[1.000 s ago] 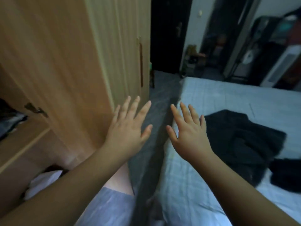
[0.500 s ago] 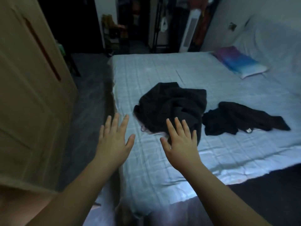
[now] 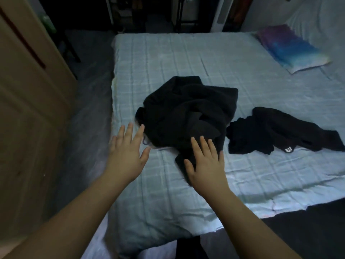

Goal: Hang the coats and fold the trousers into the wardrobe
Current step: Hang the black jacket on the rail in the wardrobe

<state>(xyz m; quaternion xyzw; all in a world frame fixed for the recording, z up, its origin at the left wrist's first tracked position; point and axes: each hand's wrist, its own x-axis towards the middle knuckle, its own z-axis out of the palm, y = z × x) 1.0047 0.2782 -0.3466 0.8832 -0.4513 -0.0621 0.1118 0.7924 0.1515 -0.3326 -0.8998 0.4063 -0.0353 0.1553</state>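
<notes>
Black coat (image 3: 188,111) heaped on bed (image 3: 168,58), under right hand (image 3: 205,165)

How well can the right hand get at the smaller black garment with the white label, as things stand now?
Probably yes. The right hand is open, over the near edge of the larger black garment. The smaller black garment lies apart to its right on the bed, and nothing lies between them but bare sheet.

My right hand (image 3: 205,165) covers the near edge of the larger crumpled black garment (image 3: 188,113), and in this dim light I cannot tell whether it is a coat or trousers, nor whether my palm touches it. The light wooden wardrobe door (image 3: 31,101) is cut off by the left edge. The small white label (image 3: 288,149) on the smaller black garment (image 3: 276,129) is too small to read.
</notes>
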